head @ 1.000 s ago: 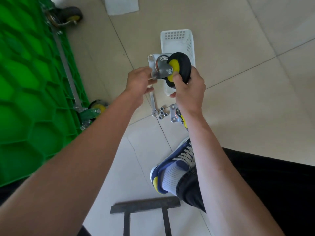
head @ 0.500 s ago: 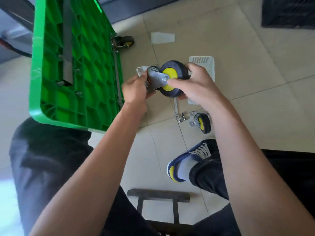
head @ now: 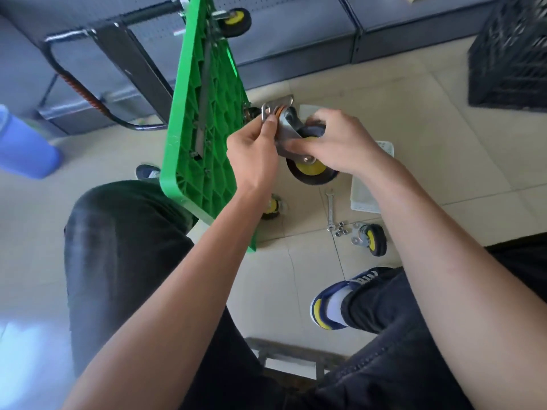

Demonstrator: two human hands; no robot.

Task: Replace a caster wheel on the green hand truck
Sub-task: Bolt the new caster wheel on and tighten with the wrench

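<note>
Fingers of your left hand pinch the caster wheel's mounting plate, just right of the upended green hand truck. Your right hand curls over the wheel's metal fork. Below your right fingers, on the floor, lie a wrench, nuts and another caster.

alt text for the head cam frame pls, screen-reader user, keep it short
Both hands hold a caster wheel in mid-air beside the upturned green hand truck: the left hand pinches its metal mounting plate, the right hand grips its fork and wheel. On the tiled floor below lie a wrench, loose nuts and another caster.
</note>
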